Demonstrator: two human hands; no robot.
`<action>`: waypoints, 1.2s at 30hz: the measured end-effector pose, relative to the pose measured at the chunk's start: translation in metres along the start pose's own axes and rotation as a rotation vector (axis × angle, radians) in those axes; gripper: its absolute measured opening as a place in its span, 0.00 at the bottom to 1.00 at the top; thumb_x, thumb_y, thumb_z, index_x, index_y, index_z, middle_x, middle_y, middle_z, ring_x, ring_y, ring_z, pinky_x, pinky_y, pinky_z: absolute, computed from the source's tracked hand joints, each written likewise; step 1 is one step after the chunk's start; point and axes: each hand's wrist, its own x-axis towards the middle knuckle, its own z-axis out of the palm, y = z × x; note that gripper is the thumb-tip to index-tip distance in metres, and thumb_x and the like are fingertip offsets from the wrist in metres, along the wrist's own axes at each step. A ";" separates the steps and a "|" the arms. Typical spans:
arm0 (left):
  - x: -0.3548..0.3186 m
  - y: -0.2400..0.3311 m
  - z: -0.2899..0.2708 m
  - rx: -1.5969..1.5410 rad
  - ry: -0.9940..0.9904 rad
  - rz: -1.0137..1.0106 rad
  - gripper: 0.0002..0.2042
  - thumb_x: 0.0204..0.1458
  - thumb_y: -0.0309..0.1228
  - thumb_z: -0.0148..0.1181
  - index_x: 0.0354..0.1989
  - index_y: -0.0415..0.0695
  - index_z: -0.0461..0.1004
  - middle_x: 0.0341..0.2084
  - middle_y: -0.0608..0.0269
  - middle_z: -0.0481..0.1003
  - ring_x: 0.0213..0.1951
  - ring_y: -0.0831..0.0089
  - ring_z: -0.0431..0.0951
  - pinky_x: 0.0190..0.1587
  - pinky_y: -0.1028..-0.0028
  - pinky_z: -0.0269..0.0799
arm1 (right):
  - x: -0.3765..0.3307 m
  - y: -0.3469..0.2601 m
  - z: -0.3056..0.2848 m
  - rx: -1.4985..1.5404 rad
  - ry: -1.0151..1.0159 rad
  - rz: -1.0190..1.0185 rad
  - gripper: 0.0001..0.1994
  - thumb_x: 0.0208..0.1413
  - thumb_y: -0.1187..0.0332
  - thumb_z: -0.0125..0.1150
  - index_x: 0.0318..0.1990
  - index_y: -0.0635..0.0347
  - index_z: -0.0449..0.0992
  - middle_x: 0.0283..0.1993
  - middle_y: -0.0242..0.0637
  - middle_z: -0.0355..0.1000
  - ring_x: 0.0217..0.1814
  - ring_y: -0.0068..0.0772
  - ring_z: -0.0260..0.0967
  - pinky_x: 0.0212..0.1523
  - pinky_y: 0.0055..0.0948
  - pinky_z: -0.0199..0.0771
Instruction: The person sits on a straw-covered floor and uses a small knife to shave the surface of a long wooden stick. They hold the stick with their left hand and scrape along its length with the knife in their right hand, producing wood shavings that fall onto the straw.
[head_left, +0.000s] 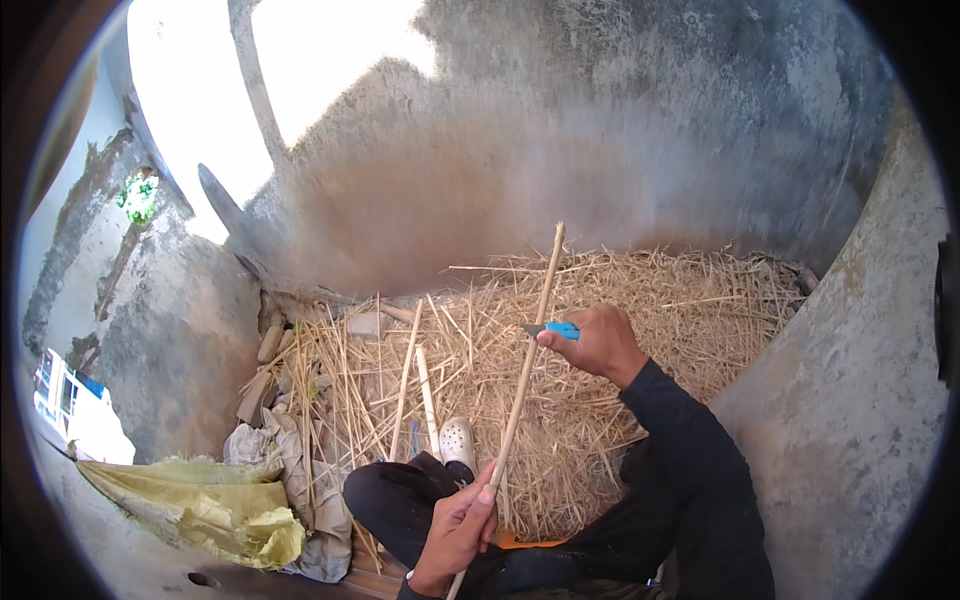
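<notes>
A long, thin tan strip of split wood or bamboo (520,398) slants upward across the middle, from my lap toward the far wall. My left hand (462,530) grips its lower part, thumb pressed along it. In my right hand (600,343) is a knife with a blue handle (562,330). Its dark blade (533,329) lies against the upper part of the strip, pointing left. The fingers of my right hand are closed around the handle, and the thumb reaches toward the strip.
Straw and shavings (640,300) heap over the floor. Two pale strips (428,400) stand near my white clog (457,442). Thin sticks (325,385) and a greyish cloth (320,500) lie left, beside a yellow-green sack (210,505). Concrete walls (620,130) rise behind and at the right (850,350).
</notes>
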 end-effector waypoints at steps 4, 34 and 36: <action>0.006 -0.001 -0.002 -0.057 -0.038 0.039 0.23 0.65 0.35 0.45 0.67 0.40 0.56 0.15 0.72 0.61 0.16 0.87 0.58 0.19 0.84 0.57 | -0.027 -0.023 0.012 0.031 -0.017 -0.131 0.39 0.46 0.25 0.47 0.13 0.56 0.75 0.10 0.40 0.66 0.14 0.43 0.69 0.17 0.37 0.67; -0.019 -0.016 0.011 -0.143 -0.090 -0.058 0.25 0.65 0.36 0.45 0.67 0.37 0.54 0.13 0.72 0.57 0.16 0.84 0.57 0.20 0.84 0.55 | 0.049 0.099 -0.025 -0.330 0.283 0.310 0.42 0.48 0.23 0.40 0.15 0.56 0.75 0.11 0.35 0.64 0.14 0.37 0.65 0.18 0.38 0.64; -0.024 -0.016 0.014 -0.164 -0.113 -0.091 0.25 0.64 0.37 0.47 0.65 0.36 0.56 0.14 0.74 0.58 0.16 0.85 0.57 0.20 0.84 0.54 | 0.053 0.117 -0.020 -0.389 0.286 0.509 0.43 0.49 0.24 0.38 0.19 0.60 0.77 0.14 0.41 0.68 0.19 0.42 0.69 0.23 0.43 0.67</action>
